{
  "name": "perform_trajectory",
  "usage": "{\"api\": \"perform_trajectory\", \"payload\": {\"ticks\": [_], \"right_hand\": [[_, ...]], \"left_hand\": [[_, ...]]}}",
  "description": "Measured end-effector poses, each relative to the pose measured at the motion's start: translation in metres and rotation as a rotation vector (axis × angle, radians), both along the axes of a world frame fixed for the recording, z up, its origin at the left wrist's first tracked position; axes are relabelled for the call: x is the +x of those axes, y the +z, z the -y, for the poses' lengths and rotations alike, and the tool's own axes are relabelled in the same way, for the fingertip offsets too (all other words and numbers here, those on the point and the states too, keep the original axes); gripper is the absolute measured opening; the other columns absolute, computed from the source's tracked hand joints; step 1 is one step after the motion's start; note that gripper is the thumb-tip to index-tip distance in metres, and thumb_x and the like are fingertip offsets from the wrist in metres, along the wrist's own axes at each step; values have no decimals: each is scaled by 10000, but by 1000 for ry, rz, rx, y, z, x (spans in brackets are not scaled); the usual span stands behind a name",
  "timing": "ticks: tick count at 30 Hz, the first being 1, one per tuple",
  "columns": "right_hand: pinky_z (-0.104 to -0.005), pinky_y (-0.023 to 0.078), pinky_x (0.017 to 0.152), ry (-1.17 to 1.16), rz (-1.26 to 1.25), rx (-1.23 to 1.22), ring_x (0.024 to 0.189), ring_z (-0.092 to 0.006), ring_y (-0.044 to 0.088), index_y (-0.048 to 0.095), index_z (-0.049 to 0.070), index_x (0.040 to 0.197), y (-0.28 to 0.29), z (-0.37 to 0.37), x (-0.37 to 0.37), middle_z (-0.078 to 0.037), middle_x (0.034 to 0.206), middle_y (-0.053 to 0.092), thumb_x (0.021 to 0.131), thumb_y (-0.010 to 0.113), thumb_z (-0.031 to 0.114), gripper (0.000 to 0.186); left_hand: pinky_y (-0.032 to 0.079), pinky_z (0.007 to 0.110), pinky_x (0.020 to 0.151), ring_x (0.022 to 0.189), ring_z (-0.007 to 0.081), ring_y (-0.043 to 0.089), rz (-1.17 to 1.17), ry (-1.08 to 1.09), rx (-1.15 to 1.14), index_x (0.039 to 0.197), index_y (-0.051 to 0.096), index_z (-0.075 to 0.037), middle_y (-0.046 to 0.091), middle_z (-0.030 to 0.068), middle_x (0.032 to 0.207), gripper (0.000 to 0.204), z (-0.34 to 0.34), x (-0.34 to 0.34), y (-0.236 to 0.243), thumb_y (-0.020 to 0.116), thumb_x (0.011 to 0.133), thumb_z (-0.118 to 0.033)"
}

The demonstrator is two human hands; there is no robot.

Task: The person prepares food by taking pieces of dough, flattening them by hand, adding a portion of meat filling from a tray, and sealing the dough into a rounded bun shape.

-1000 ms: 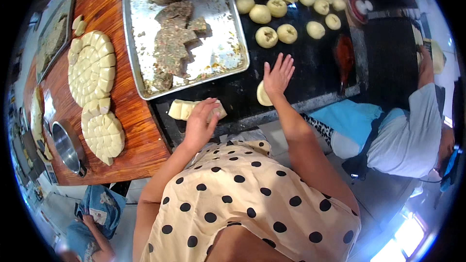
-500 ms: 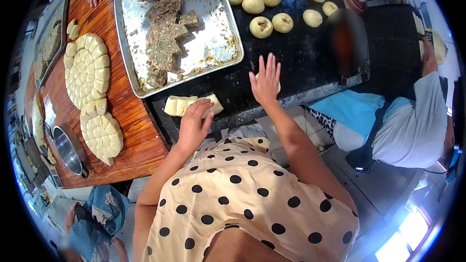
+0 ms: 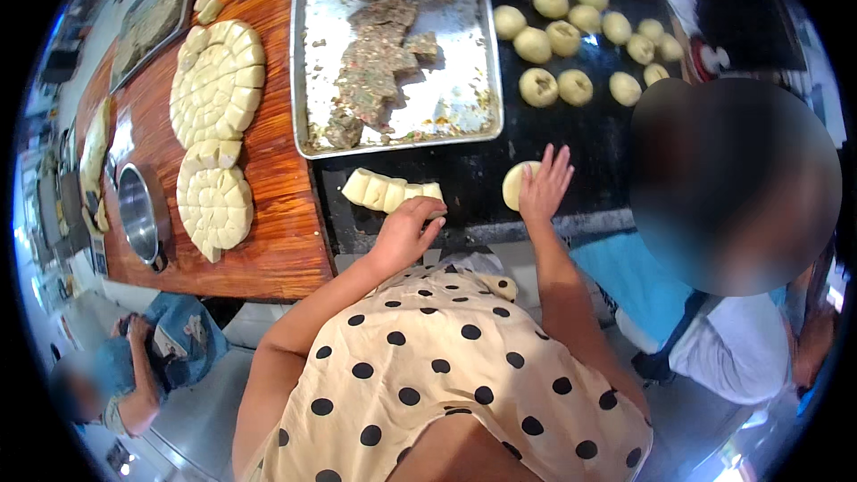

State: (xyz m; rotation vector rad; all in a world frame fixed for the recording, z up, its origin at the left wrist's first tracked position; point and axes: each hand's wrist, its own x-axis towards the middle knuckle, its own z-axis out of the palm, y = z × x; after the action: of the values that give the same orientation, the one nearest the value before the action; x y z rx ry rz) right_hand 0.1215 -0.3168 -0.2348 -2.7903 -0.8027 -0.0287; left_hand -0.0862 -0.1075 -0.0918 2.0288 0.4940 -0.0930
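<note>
dough disc (image 3: 513, 186) at the right hand (image 3: 546, 187), dough strip (image 3: 386, 192) at the left hand (image 3: 409, 234)

from my end of the head camera, the dough disc looks pale cream, flat, smooth and roundish. the dough strip is similarly pale, slightly bent, and marked crosswise into blocky pieces. the disc lies close to the near edge of the black worktop (image 3: 473, 189), just nearer than the near right corner of the metal tray (image 3: 460, 94). the strip lies between the tray's near edge and the worktop's.

i cannot see the disc's right side, which the right hand covers, or all of the strip's right end, behind the left fingers. the tray is cut off at the top, and the worktop's right edge is partly blurred out.

the right fingers are straight and slightly apart, with the disc on their thumb side. the left fingers are bent close together at the strip's right end, the thumb apart from them; whether they pinch the dough, i cannot tell.
</note>
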Motion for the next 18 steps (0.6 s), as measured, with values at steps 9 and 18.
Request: {"api": "perform_trajectory", "payload": {"ticks": [9,18], "right_hand": [[-447,406,1068,-461,-254,497,1286,-355,489,537,8,1326,7,39,-17,-187,1404,507,970,589,230,423],[-296,519,706,-380,-725,285,744,-149,635,651,-1,973,4,36,13,-49,862,678,813,813,249,338]], "left_hand": [[526,414,868,1009,382,643,55,-3,6,1099,662,-16,669,190,1075,215,0,5,-6,657,904,-106],[525,400,853,978,351,655,56,-71,-34,1116,659,-18,663,163,1081,229,6,35,-12,637,927,-144]]}}
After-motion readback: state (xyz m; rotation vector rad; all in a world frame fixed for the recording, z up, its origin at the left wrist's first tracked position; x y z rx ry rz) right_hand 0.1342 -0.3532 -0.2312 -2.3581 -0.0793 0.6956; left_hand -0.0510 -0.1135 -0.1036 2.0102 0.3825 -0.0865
